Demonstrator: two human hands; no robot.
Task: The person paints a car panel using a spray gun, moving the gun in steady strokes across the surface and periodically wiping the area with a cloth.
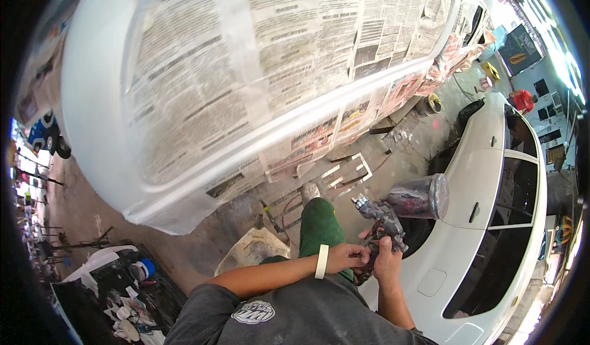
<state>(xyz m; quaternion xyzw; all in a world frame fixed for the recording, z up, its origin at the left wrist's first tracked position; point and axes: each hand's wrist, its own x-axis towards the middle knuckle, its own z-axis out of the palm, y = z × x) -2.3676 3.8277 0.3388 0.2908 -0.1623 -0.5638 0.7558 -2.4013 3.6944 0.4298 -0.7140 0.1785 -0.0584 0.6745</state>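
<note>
A dark, paint-stained spray gun is held in front of me, with its nozzle toward the masked vehicle. Its round metal paint cup sticks out to the right and is coated in dried paint. My right hand is wrapped around the gun's rear and handle, thumb up near the back. My left hand, with a pale band on its wrist, has its fingers closed against the gun's handle area from the left. Exactly what those fingertips pinch is hidden. Newspaper covers the windows of the white vehicle body ahead.
A white car stands close on my right. A metal frame stand and a stained cover or seat are near my legs. A bucket sits beyond. At lower left a cluttered bench holds a blue-lidded container. A person in red is far right.
</note>
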